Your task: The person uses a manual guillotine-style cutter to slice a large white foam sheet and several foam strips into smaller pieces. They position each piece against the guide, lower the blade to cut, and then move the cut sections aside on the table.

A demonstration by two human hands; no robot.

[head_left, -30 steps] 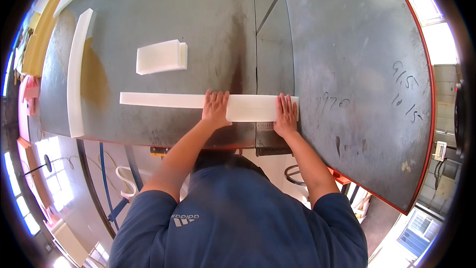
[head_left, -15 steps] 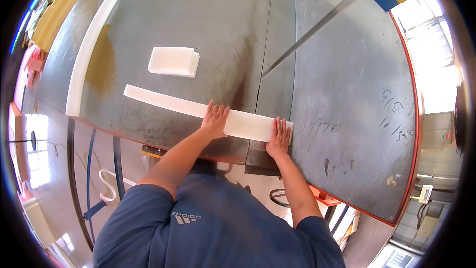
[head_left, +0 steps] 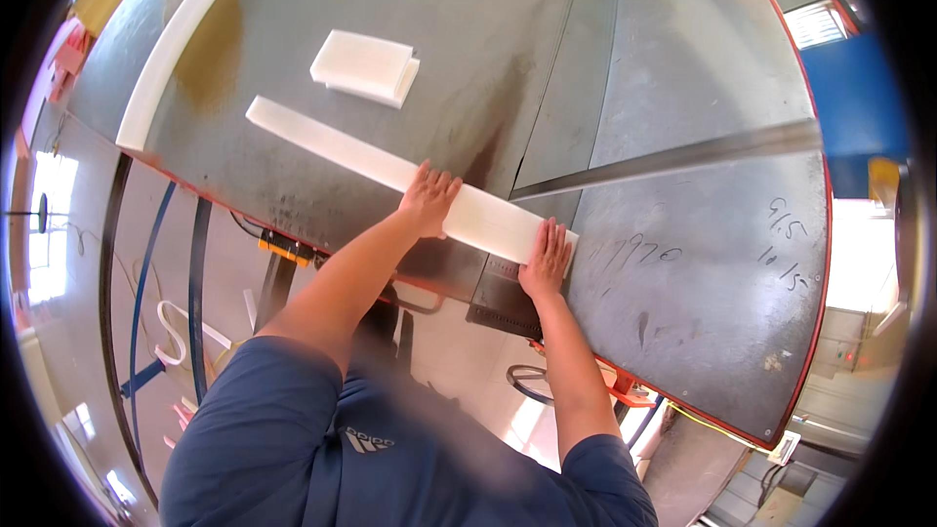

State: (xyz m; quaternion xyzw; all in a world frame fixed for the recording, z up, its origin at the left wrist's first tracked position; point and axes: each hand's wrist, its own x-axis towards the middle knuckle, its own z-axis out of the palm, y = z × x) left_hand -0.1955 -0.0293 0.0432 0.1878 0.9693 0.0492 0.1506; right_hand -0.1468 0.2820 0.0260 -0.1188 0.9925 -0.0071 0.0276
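Across the near part of the grey metal table lies white foam: a block (head_left: 493,224) between my hands and a long narrow strip (head_left: 332,144) running off to the left. Whether these are one piece or two I cannot tell. My left hand (head_left: 427,201) rests over their meeting point, fingers stretched toward the far edge. Flat on the block's right end is my right hand (head_left: 547,259), its fingers extended. A thin metal band blade (head_left: 673,163) slants across the view; its lower left end comes down close to the block's far edge, between my hands.
Two stacked white foam blocks (head_left: 366,65) sit farther off. A long white foam bar (head_left: 171,59) lies along the table's left side. The blade runs to a blue machine housing (head_left: 859,102) at right. Dark handwriting marks the grey metal table (head_left: 703,332). Below is a handwheel (head_left: 527,385).
My view has turned, and the blue housing has shifted to the right edge. The blade's lower end, formerly well beyond the foam, is now close to its far edge. Both hands stay on the foam.
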